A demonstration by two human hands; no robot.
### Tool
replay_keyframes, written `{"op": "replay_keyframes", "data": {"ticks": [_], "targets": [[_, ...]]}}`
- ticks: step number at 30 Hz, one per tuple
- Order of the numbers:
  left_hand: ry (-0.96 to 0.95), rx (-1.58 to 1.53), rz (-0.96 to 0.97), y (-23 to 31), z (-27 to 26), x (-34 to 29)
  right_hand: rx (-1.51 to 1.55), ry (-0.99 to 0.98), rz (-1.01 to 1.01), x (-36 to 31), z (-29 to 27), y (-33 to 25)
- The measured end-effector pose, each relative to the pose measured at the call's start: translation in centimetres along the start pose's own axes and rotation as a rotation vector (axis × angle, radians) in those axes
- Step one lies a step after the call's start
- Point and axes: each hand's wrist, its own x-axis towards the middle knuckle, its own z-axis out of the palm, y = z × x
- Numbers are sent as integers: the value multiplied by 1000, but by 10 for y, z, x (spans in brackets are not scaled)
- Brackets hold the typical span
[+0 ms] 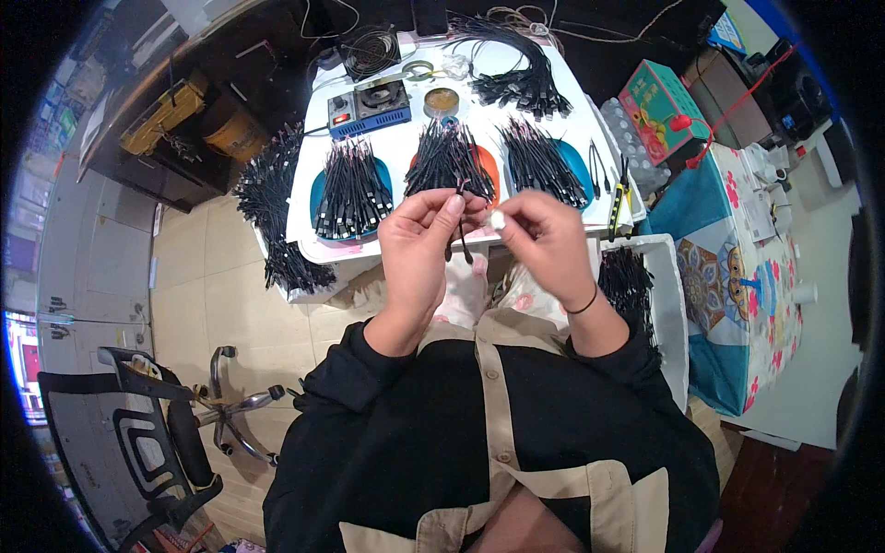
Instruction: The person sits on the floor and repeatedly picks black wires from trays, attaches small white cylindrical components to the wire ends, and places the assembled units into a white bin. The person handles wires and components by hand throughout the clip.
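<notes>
Above the front edge of the white table, my left hand (pixel 415 244) pinches a short black cable (pixel 466 252) between thumb and fingers, and its lower end hangs beneath the fingertips. Close beside it, my right hand (pixel 553 241) is closed at the fingertips, with a small white spot at the thumb tip. Whatever it grips is too small and blurred to name. Just behind the hands lie three bundles of black cables: a left one (pixel 350 194), a middle one (pixel 444 158) on an orange tray (pixel 491 172), and a right one (pixel 542 166) on a blue tray (pixel 577 168).
A blue-sided heating unit (pixel 369 115) and a round tin (pixel 441 101) stand farther back, with more cables (pixel 525 83) behind. Yellow-black pliers (pixel 619 205) lie at the right edge. Cable piles (pixel 277 203) flank the table. An office chair (pixel 171 433) stands at left.
</notes>
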Motion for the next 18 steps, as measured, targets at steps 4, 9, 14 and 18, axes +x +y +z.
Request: {"op": "replay_keyframes", "data": {"ticks": [4, 9, 14, 18], "targets": [[-59, 104, 48, -1, 4, -8, 265, 20, 21, 9, -9, -5], [-71, 85, 13, -3, 5, -12, 308, 6, 1, 13, -3, -6], [-121, -218, -113, -2, 2, -13, 786, -8, 152, 9, 9, -2], [-114, -190, -138, -2, 0, -12, 781, -15, 138, 6, 7, 0]]}}
